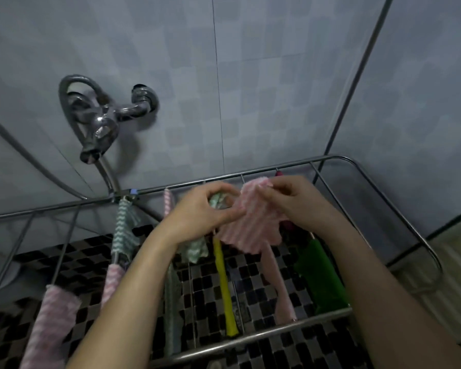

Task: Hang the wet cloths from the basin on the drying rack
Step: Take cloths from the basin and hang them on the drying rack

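Head view: my left hand [197, 209] and right hand [296, 201] both pinch a pink striped cloth [250, 222], spreading it above the drying rack [400, 211]. Next, I'd guess: drape it over a free bar.

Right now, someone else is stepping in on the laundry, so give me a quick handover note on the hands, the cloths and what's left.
Left hand and right hand: both pinch the pink striped cloth, held spread above the drying rack, not yet draped.
Done: a yellow cloth, a green cloth, chevron and other pink cloths already hang on the rails.
Left: lay this cloth over a free rail. The basin is out of view, so the remaining count is unknown.
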`<action>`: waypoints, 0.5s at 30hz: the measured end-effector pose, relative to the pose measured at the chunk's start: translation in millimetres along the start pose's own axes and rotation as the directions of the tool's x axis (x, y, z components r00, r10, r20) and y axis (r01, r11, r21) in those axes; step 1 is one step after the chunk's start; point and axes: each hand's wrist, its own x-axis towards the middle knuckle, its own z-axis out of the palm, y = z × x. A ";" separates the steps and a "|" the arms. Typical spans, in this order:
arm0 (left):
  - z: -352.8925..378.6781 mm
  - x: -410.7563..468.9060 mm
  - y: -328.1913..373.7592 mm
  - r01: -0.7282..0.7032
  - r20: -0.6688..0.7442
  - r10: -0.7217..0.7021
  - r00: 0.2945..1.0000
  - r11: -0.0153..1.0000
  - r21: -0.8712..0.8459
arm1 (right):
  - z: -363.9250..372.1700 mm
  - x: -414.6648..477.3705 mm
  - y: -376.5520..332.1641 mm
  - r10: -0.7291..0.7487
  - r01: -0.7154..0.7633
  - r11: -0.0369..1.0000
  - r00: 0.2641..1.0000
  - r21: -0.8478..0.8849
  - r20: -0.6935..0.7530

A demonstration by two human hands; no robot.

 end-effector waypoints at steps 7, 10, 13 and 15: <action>-18.7 48.5 -28.3 0.011 0.063 -0.002 0.998 0.990 -0.139 | 18.7 59.4 -7.8 -0.008 0.022 0.998 0.972 -0.061 0.233; -31.8 55.7 -34.7 -0.007 -0.019 0.005 1.000 0.991 -0.135 | 19.6 73.2 0.1 0.038 -0.012 0.994 0.970 -0.105 0.240; -44.8 60.7 -43.4 -0.008 -0.072 -0.001 0.997 0.993 -0.118 | 20.3 86.4 15.7 0.171 -0.094 0.969 0.923 -0.230 0.345; -49.8 59.2 -49.1 -0.006 -0.092 -0.003 0.996 0.995 -0.102 | 22.5 94.0 28.5 0.247 -0.100 0.926 0.890 -0.365 0.384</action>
